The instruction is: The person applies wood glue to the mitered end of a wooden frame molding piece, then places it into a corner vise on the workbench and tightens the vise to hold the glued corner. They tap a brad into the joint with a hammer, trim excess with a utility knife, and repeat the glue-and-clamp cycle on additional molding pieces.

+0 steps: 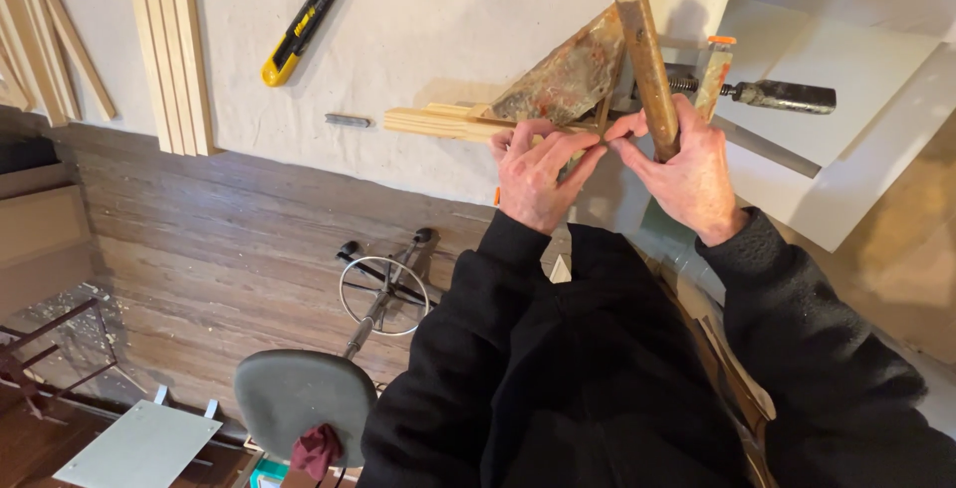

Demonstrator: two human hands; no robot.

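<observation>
Hammer [645,50]: head cut off at top edge. Small item between fingertips below triangular block [570,78] too tiny to identify.

Right hand [687,171]: wrapped round hammer handle, thumb and forefinger pinched toward left hand [538,174]. Left hand: fingertips pinching at wood strip [448,122] beside block.

Clamp [767,95]: right of block. Utility knife [301,22], metal piece [348,121]: left of block. Stool [305,396]: well below.

One head-worn camera looks steeply down, close over the workbench [418,30].

Hammer [645,55] head cut off by top edge — fingertips' small object too small to tell.
</observation>
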